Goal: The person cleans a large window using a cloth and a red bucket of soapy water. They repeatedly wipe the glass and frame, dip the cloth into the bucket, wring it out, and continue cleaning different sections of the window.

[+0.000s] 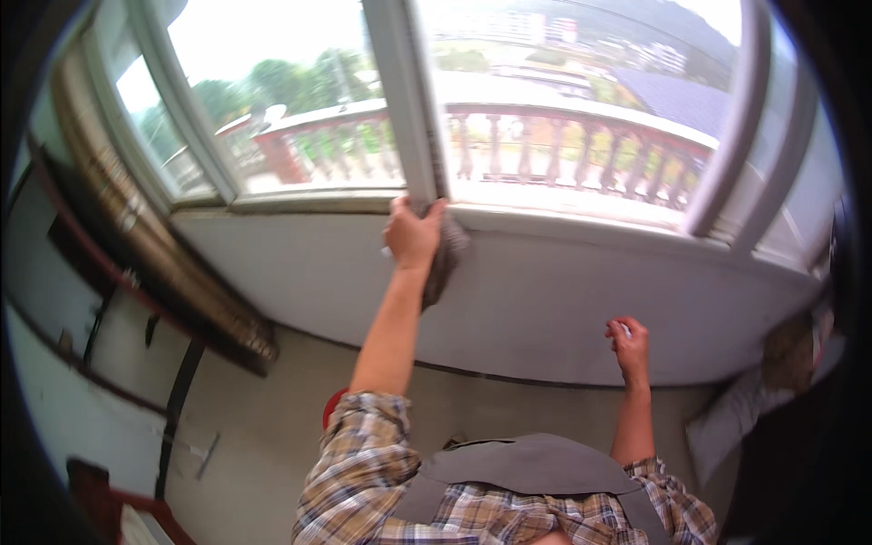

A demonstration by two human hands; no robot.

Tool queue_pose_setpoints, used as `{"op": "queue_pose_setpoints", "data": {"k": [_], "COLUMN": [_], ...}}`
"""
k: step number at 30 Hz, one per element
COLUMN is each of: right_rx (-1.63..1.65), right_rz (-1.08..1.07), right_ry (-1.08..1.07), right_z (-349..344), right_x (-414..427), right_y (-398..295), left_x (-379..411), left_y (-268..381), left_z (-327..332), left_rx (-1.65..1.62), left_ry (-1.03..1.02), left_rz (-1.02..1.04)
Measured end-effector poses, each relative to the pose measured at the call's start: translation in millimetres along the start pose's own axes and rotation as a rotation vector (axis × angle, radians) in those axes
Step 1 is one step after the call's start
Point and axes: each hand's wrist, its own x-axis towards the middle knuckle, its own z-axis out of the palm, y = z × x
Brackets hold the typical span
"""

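My left hand (413, 231) grips a dark grey cloth (446, 255) at the lower end of the upright window frame (409, 102), where it meets the sill. The cloth hangs down against the white wall under the window. My right hand (629, 344) is raised in front of that wall, away from the sill, with its fingers curled; a small whitish thing shows between them, too small to name. The white window sill (565, 221) runs to the right of the cloth.
Beyond the glass stands a balustrade (555, 150). A worn brown board or post (150, 225) leans at the left, near dark-edged furniture. Part of a red round object (332, 407) shows beside my left sleeve. A wooden chair (146, 504) is at the lower left, and assorted items (790, 354) lie at the right.
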Motion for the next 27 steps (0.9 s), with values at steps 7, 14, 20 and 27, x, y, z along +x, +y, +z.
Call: {"op": "queue_pose_setpoints", "data": {"k": [7, 14, 20, 27], "right_rx": [-0.008, -0.057, -0.295, -0.191], "right_rz": [-0.013, 0.004, -0.258, -0.413], "right_ry": [-0.067, 0.03, 0.477, 0.18], "right_z": [30.6, 14.0, 1.1, 69.8], "right_x": [8.1, 18.0, 36.6, 67.7], "right_y": [-16.4, -14.0, -48.8, -103.2], "left_x": [14.3, 100.0, 189.0, 83.9], "left_y": [-18.2, -105.0, -228.1, -290.0], "left_z": [-5.3, -32.6, -146.6, -193.4], "left_rx": [0.069, 0.254, 0.545, 0.175], "left_ry": [0.165, 0.267, 0.358, 0.191], "left_rz": [0.043, -0.075, -0.377, -0.149]}}
